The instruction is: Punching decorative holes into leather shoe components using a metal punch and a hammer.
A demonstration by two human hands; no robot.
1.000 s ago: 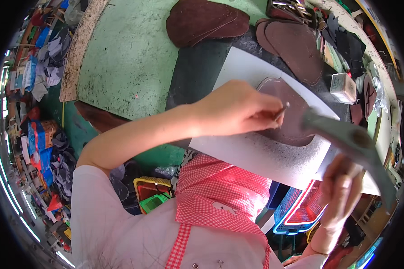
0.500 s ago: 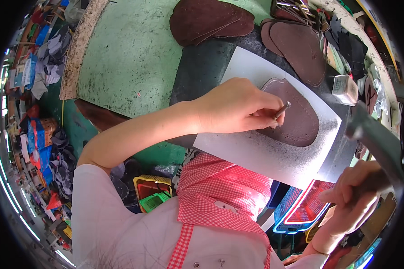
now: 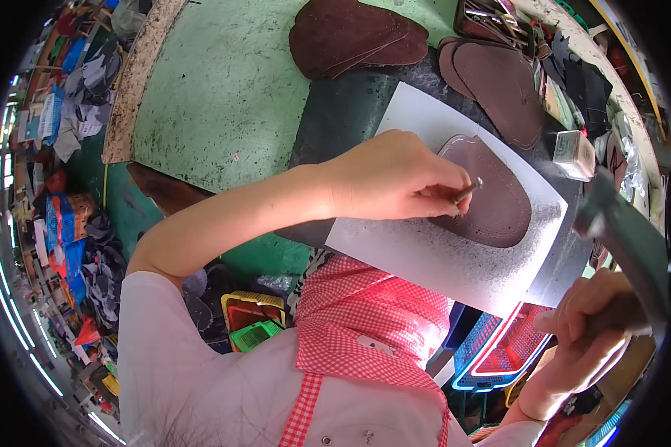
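A brown leather piece (image 3: 499, 194), rounded and with a stitch-like line of marks along its edge, lies on a white sheet (image 3: 395, 246). My left hand (image 3: 406, 177) rests over its left side, fingers pinched round a thin metal punch (image 3: 467, 191). The punch leans, its bare end up; its lower tip is hidden by the fingers. To the right, raised off the sheet, my right hand (image 3: 585, 328) grips a hammer (image 3: 622, 246) by its handle. The hammer head stands apart from the punch.
Stacked brown leather pieces (image 3: 354, 37) lie at the far side, with more leather pieces (image 3: 499, 86) to their right. A small whitish block (image 3: 574, 155) and a tray of metal tools (image 3: 492, 18) stand on the right. Blue and red baskets (image 3: 492, 343) are below the table edge.
The view has shifted slightly. The punch's top end has dipped a little toward the leather. Both hands keep their grips, and the hammer stays raised.
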